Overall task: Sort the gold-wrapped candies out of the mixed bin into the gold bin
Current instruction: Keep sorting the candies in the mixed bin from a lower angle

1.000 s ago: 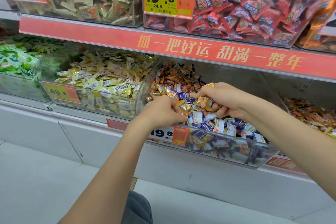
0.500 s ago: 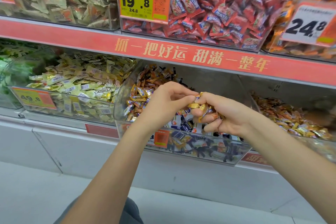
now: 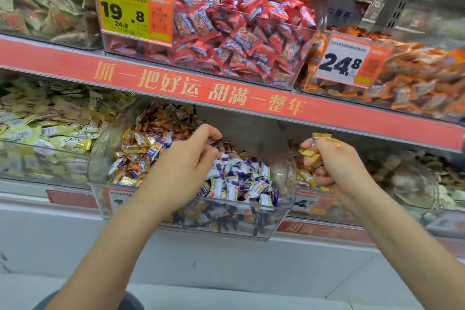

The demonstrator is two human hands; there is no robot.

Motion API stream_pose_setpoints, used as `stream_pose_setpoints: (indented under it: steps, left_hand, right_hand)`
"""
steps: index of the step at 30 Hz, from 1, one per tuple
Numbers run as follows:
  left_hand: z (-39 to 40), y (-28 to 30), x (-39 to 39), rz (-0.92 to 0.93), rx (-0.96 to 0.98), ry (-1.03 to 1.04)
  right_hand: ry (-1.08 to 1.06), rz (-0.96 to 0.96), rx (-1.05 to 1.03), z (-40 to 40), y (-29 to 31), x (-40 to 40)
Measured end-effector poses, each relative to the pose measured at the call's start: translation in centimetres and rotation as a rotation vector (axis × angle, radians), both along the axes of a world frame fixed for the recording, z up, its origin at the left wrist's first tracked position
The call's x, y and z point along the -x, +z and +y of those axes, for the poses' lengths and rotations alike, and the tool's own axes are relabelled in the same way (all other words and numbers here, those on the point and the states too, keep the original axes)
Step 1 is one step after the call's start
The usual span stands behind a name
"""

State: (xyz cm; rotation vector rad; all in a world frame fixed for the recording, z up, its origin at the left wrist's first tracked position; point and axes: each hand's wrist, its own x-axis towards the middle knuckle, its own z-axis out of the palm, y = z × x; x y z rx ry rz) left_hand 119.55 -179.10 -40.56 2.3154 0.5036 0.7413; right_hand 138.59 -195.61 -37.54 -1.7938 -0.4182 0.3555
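Right hand grip closed round gold-wrapped candies, held over gold bin left edge; left hand fingers loosely curled, nothing held, above mixed bin centre.

gold-wrapped candies bunched in curled fingers above the gold bin, beside the mixed bin.

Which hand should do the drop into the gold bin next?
Right. The right hand already grips a bunch of gold-wrapped candies and sits over the gold bin. The left hand hangs over the mixed bin, fingers curled, seemingly empty.
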Motion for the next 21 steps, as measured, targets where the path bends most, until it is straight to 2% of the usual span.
stream_pose_setpoints:
  steps: [3, 6, 9, 13, 17, 19, 21]
  left_hand:
    - [1.4, -0.4, 0.8, 0.162, -0.077, 0.065]
    - [1.6, -1.0, 1.2, 0.324, -0.172, 0.079]
    - [1.9, -1.3, 1.9, 0.293, -0.101, 0.071]
    - [2.8, -1.3, 3.5, 0.232, -0.096, 0.112]
    - [2.8, -1.6, 5.3, 0.167, -0.048, 0.12]
    - [2.6, -1.7, 6.1, 0.144, -0.048, 0.12]
    - [2.7, -2.1, 6.8, 0.157, -0.094, 0.129]
  right_hand:
    - [-0.152, -0.164, 0.12, -2.3, -0.9, -4.5]
    - [-0.032, -0.09, 0.27, -2.3, -2.1, -7.5]
    - [0.046, -0.107, 0.404, -1.7, -2.3, -7.9]
    - [0.018, -0.396, 0.27, -1.5, -1.4, -4.3]
    - [0.265, -0.611, 0.021, 0.4, -0.9, 2.2]
    - [0.452, -0.631, 0.023, 2.4, -0.5, 4.6]
    - [0.701, -0.64, 0.149, 5.5, -0.5, 6.0]
